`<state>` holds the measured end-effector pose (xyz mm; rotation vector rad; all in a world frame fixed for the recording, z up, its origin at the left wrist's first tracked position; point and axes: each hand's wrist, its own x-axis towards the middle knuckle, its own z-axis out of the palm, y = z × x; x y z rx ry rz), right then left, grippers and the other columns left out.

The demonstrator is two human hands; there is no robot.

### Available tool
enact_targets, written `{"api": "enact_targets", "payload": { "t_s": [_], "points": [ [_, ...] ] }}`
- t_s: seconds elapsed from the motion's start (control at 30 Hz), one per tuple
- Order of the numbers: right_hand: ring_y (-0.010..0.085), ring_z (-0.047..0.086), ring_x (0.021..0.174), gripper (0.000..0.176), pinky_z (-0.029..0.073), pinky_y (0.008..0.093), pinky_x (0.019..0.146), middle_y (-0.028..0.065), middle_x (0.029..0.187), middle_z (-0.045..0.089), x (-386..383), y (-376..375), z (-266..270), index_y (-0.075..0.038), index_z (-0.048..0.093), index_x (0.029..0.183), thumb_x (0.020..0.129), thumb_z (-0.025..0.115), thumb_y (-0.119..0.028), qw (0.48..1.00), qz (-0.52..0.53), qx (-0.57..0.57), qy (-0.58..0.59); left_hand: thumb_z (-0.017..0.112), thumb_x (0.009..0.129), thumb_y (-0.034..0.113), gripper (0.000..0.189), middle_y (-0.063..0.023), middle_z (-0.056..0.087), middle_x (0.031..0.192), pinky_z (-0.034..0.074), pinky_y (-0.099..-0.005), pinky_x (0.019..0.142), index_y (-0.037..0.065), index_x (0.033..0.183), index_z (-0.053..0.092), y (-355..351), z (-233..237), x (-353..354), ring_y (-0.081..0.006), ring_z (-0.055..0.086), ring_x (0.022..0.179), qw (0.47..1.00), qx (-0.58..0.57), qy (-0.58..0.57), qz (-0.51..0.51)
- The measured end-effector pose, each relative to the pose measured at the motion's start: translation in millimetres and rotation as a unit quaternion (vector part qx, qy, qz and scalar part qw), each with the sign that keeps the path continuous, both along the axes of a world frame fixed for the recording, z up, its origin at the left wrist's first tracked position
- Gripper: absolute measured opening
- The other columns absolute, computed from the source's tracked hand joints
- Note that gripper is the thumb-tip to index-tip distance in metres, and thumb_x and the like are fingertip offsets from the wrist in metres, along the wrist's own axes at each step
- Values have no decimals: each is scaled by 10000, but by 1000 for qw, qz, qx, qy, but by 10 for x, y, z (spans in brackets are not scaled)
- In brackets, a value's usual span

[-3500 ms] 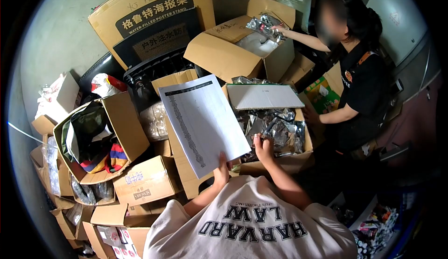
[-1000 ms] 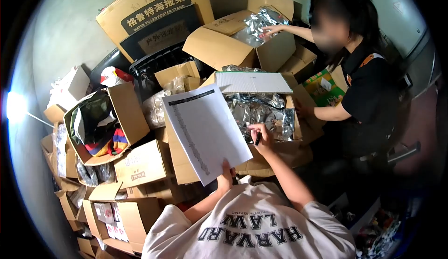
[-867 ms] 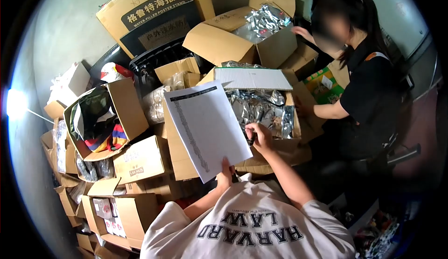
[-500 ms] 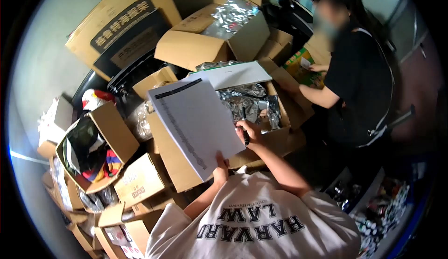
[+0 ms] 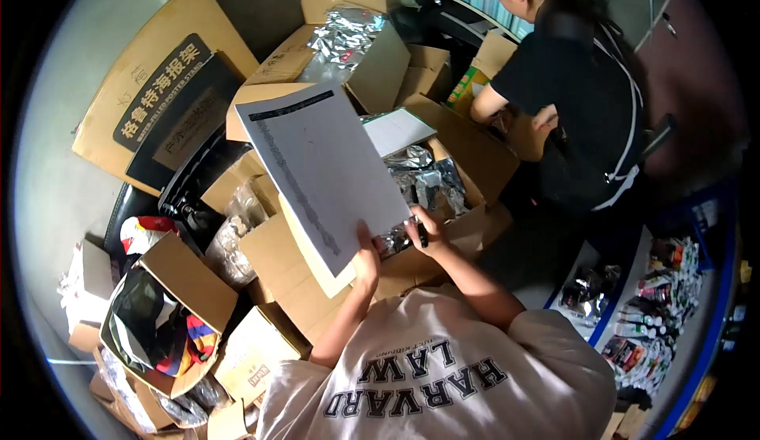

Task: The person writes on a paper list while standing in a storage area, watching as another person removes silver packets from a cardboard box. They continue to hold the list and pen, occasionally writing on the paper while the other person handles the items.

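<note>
My left hand [image 5: 366, 256] pinches the bottom edge of a printed paper sheet [image 5: 321, 167] and holds it up over an open cardboard box [image 5: 467, 151]. My right hand [image 5: 426, 230] is closed around a dark pen [image 5: 420, 236] at the box's near rim, touching a silver foil packet [image 5: 393, 241]. Several more silver foil packets [image 5: 427, 182] fill the box. A white board [image 5: 396, 129] lies across its far side.
A person in a black shirt [image 5: 574, 83] bends over boxes at the upper right. Another open box with foil bags [image 5: 344, 32] stands behind. A box of clothes [image 5: 154, 321] sits lower left, a large poster-stand carton [image 5: 150, 95] at the left. Small goods [image 5: 649, 313] lie on the floor right.
The view has swung right and tilted. The other person turned away from the far box toward the boxes on the right. My right hand with the pen dropped to the box's near rim.
</note>
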<state>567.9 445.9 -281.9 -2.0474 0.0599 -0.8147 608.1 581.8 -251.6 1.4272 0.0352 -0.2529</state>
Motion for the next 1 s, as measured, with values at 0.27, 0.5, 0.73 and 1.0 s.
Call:
{"api": "enact_targets", "payload": {
  "t_s": [0.27,0.5,0.73,1.0],
  "points": [
    [290,497,498,169,385,354,452,133,569,492,9,9,61,-25,472,770,721,579,-147,999,-27,-42,14,350,895,235,254,-1,378,499,261,-215,368,64,724,427,-3,101,38,-77,330,414,999,3,8,-36],
    [269,501,469,126,381,336,438,122,542,479,27,22,69,-37,429,710,709,549,-74,999,-27,-11,44,346,897,225,261,-5,374,472,270,-219,365,52,724,435,-8,46,42,-82,330,396,997,9,37,-65],
    [227,521,492,139,394,317,460,84,543,487,24,31,120,-43,413,683,667,550,-25,999,-6,-4,47,346,896,232,275,-8,385,465,279,-226,366,46,713,432,31,-76,49,-87,335,389,998,31,8,-61],
    [227,540,525,152,401,313,477,64,557,505,40,49,56,-56,411,679,656,560,-36,998,-20,-24,58,348,891,210,276,-10,404,462,285,-230,363,43,692,444,17,40,34,-89,354,389,997,49,-9,-52]
  ]
}}
